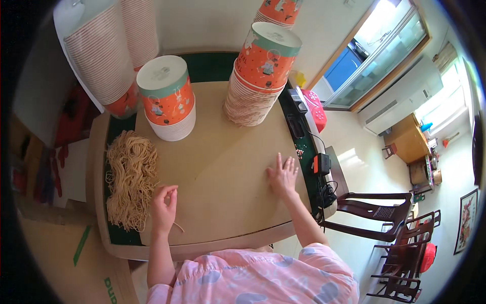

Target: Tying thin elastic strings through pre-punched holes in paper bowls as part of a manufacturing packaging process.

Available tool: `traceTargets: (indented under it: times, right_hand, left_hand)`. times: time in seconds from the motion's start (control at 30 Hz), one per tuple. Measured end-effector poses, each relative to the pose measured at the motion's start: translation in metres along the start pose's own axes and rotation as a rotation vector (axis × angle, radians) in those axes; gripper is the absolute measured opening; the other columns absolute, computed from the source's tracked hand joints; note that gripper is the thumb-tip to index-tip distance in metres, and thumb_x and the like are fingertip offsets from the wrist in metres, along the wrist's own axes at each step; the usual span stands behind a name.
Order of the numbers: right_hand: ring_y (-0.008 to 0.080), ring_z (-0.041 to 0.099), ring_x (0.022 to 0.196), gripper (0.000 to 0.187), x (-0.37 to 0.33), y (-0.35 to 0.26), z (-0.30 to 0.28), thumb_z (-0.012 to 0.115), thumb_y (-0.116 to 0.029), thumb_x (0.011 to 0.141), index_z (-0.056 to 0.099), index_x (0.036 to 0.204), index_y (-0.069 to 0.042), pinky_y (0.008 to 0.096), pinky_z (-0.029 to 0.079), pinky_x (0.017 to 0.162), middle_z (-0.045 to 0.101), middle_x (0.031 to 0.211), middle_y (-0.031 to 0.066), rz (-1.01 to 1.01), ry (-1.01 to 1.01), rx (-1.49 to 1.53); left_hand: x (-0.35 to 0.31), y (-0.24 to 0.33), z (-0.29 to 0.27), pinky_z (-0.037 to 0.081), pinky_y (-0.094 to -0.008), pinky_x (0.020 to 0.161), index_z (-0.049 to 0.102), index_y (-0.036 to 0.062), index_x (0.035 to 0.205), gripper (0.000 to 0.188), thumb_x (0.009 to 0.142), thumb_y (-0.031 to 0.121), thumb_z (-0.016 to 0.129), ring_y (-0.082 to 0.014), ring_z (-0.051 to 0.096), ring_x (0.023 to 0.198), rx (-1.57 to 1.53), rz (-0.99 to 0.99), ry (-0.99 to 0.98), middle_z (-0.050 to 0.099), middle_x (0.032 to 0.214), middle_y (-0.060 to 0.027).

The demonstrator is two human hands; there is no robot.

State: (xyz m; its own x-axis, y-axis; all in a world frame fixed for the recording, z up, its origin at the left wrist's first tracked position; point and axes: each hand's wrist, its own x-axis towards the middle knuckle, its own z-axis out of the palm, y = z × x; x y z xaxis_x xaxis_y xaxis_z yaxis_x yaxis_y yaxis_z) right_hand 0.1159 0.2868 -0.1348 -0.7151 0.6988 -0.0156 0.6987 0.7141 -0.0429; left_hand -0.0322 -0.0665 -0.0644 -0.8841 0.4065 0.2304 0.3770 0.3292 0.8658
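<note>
At the far left I see tall cup stacks (101,55), upside down, rising beside the bench's (212,249) rear corner; nearer, the twine (132,177) lies in a loose tan heap along the left edge, partly over a dark green strip; just right of it I have the left hand (164,202) raised, its fingers curled, thumb and forefinger tips close together; I cannot tell whether they have hold of a strand; behind it a short stack (167,101) of upturned orange and green cups stands on the tan board (217,187); farther right is a taller stack (263,66); in front of that I have the right hand (283,175) palm down on the board, fingers spread and holding nothing; beyond it sit a black box (322,164), its cable (328,192) and a dark chair (377,213).
</note>
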Motion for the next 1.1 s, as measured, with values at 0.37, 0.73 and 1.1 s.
traceTargets:
  times: [0.37,0.73,1.1]
  right_hand:
    - [0.0319,0.051,0.116,0.042,0.049,-0.169,-0.078,0.065,-0.015,0.085,0.054,0.124,-0.003,0.0378,0.043,0.094,0.055,0.122,0.0195,-0.604,0.262,0.772]
    - [0.0128,0.061,0.079,0.024,0.137,-0.253,-0.061,0.065,-0.014,0.086,0.064,0.103,0.003,0.0262,0.049,0.070,0.067,0.091,0.0079,-0.237,-0.228,1.424]
    - [0.0070,0.052,0.061,0.016,0.150,-0.257,-0.056,0.068,-0.018,0.086,0.065,0.091,-0.002,0.0208,0.040,0.053,0.059,0.072,-0.0008,-0.050,-0.405,1.656]
  left_hand:
    - [0.128,-0.029,-0.005,0.048,-0.0258,0.077,0.057,0.0031,0.116,0.025,0.091,0.008,0.058,-0.0142,0.060,0.086,-0.162,0.067,0.434,0.064,0.100,-0.0063]
    - [0.196,-0.067,-0.010,0.043,-0.0243,0.054,0.062,0.0068,0.101,0.018,0.087,0.018,0.063,-0.0086,0.055,0.066,-0.476,-0.391,0.371,0.061,0.079,-0.0001]
    - [0.200,-0.067,-0.014,0.039,-0.0219,0.045,0.065,0.0052,0.085,0.007,0.083,0.012,0.067,-0.0075,0.052,0.053,-0.650,-0.514,0.314,0.059,0.067,0.0010]
